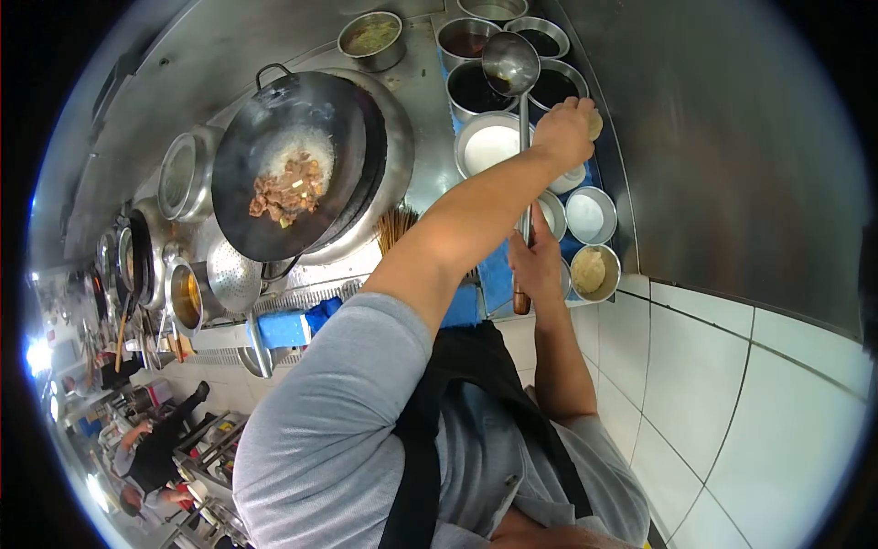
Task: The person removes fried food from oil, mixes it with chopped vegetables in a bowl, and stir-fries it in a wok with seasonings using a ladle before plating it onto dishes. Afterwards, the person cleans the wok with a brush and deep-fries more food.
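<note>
Right hand (538,261) (closed) around ladle (524,128)

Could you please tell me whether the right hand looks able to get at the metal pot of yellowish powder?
Probably yes: the right hand is close to the metal pot of yellowish powder, which looks uncovered, though that hand holds the ladle.

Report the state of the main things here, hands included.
Wok: uncovered, partly filled.
Brown food chunks: cut up, pale froth beside them.
Ladle: gripped by its handle.
Right hand: closed around the ladle.
Left hand: curled, its grip unclear.
White-filled tub: uncovered.
Strainer: no contents visible.
</note>
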A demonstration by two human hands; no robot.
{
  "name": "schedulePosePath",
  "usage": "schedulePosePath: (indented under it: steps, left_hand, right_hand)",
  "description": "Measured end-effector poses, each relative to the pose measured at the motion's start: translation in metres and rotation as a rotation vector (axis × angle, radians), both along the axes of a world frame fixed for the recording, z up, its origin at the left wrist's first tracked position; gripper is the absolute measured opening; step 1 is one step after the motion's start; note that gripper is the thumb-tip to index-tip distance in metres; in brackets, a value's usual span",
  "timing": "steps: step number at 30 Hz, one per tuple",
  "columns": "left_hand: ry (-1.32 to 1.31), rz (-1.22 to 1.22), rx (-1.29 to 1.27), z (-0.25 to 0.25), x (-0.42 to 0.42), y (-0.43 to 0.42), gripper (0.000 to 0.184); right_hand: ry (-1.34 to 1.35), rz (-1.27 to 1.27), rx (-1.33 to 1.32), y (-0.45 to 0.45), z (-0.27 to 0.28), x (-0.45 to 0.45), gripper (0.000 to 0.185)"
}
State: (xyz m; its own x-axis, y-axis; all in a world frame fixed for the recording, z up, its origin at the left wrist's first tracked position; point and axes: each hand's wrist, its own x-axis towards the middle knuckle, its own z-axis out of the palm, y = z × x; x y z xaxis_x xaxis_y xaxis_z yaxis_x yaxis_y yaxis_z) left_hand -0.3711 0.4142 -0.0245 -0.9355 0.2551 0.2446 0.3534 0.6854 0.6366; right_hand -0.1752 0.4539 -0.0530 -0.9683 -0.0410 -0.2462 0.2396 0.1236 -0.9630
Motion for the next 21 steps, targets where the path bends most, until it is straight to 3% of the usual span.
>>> schedulePosePath:
  steps: [3,7,9,10,12,15,18,21]
  left_hand:
    - [0.158,0.035,0.137,0.023,0.012,-0.016,0.069]
    - [0.244,0.073,0.343,0.131,0.034,-0.076,0.071]
    - [0.096,0.176,0.432,0.205,0.063,-0.123,0.059]
    - [0.152,0.114,0.548,0.209,0.063,-0.147,0.045]
    - [0.356,-0.240,1.211,0.234,0.085,-0.181,0.085]
    - [0.131,0.229,0.948,0.204,0.112,-0.235,0.078]
    - [0.302,0.207,0.835,0.154,0.159,-0.307,0.041]
    - [0.238,0.465,0.885,0.112,0.241,-0.371,0.044]
  right_hand:
    - [-0.007,-0.022,-0.033,-0.003,0.004,0.001,0.069]
    - [-0.027,-0.027,-0.077,-0.009,0.007,0.002,0.070]
    - [-0.015,-0.019,-0.120,-0.015,0.007,0.005,0.070]
    - [-0.006,-0.014,-0.139,-0.016,0.008,0.005,0.070]
    - [-0.044,0.000,-0.297,-0.021,0.011,0.012,0.070]
    - [-0.125,0.103,-0.410,-0.043,0.035,0.021,0.071]
    - [-0.157,0.297,-0.415,-0.070,0.051,0.028,0.070]
    - [-0.128,0.491,-0.298,-0.108,0.057,0.025,0.072]
